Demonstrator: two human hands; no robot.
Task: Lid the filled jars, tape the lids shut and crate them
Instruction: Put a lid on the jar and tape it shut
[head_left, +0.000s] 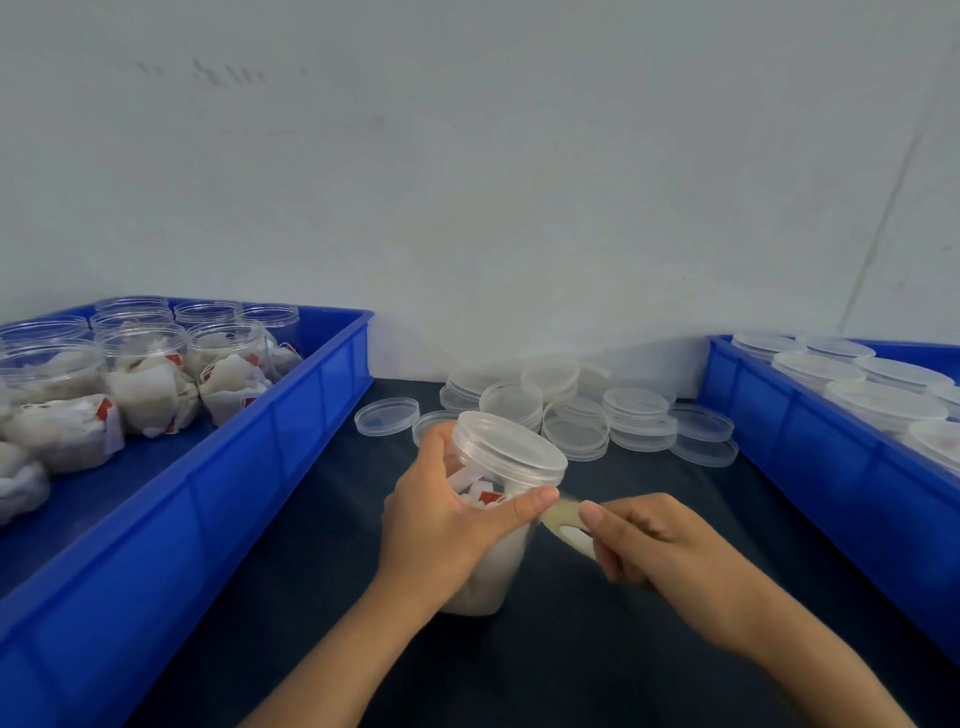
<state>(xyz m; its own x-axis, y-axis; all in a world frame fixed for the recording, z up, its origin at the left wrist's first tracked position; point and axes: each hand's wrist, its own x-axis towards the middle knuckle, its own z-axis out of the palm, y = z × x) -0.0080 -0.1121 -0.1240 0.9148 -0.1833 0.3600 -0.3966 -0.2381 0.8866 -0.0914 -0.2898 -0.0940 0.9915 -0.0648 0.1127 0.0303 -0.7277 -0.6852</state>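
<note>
Left hand (447, 525) grips the lidded jar (501, 499), tilted, thumb on the tape strip (563, 519) — right hand (654, 540) pinches its other end.

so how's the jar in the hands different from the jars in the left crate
The held jar has a clear lid on; the jars in the left crate stand open, with no lids. The held jar is tilted above the dark table, gripped by the left hand while the right hand pulls a strip of tape at its lid; the crate jars stand upright, untouched. Both are clear plastic, filled with white packets.
</note>
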